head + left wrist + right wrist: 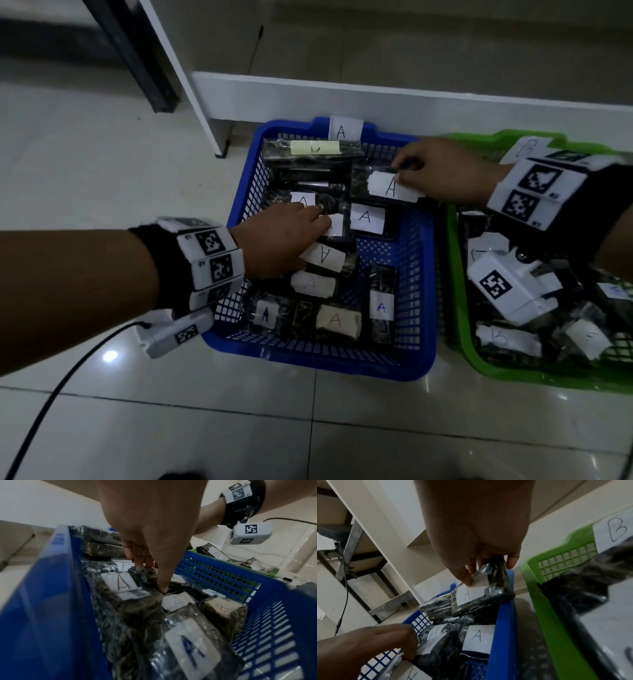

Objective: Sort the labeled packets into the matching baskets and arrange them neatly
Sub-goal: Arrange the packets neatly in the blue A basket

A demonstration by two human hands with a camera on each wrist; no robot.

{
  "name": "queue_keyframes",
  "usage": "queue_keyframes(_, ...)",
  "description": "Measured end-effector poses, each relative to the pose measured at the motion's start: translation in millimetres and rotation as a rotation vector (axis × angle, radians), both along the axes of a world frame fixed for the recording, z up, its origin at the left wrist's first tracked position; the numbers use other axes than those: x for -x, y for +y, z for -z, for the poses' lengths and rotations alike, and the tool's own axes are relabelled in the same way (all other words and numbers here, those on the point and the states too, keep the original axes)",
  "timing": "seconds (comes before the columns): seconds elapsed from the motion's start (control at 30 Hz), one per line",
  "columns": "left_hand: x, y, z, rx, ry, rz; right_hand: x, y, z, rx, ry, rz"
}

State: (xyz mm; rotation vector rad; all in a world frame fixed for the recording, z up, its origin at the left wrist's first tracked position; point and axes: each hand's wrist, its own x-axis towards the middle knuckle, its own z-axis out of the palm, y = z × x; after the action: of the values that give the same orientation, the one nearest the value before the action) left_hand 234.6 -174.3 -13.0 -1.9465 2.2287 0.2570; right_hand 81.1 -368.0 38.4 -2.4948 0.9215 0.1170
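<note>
**At the blue basket (325, 363): squaring A packets**

Right hand (445, 171) pinches a raised packet (390, 186) at 1 o'clock. Left hand (281, 240), fingers curled, grips the middle packet (144, 573). Lower both flat, labels up, edges in rows.

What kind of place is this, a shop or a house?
Likely a storeroom or workroom: the blue basket and green basket sit on a shiny tiled floor beside a white shelf unit.
</note>
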Motion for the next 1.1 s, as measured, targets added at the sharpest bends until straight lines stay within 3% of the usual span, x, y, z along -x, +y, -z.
queue_keyframes(0.2,3.0,9.8,2.8,0.068,0.246,-0.108,1.1,-3.4,-1.1,-0.010,-0.058,0.057)
queue_keyframes(0.37,-0.8,8.6,-10.7,0.161,0.511,-0.301,3.1,-4.1,-3.9,-0.038,-0.056,0.046)
queue_keyframes(0.57,-32.3,19.4,-30.0,0.384,0.638,-0.488,-6.5,12.7,-13.0,-0.114,0.381,-0.295)
queue_keyframes(0.7,-44.6,27.5,-30.5,0.439,0.656,-0.593,-17.4,32.2,-2.7,-0.106,0.440,-0.374)
queue_keyframes(0.93,-42.2,30.1,-27.0,0.302,0.740,-0.580,-20.1,44.9,1.4,-0.197,0.543,-0.392)
queue_keyframes(1.1,-31.2,28.3,-25.5,0.031,0.866,-0.538,-25.9,33.5,-17.6,-0.155,0.588,-0.387)
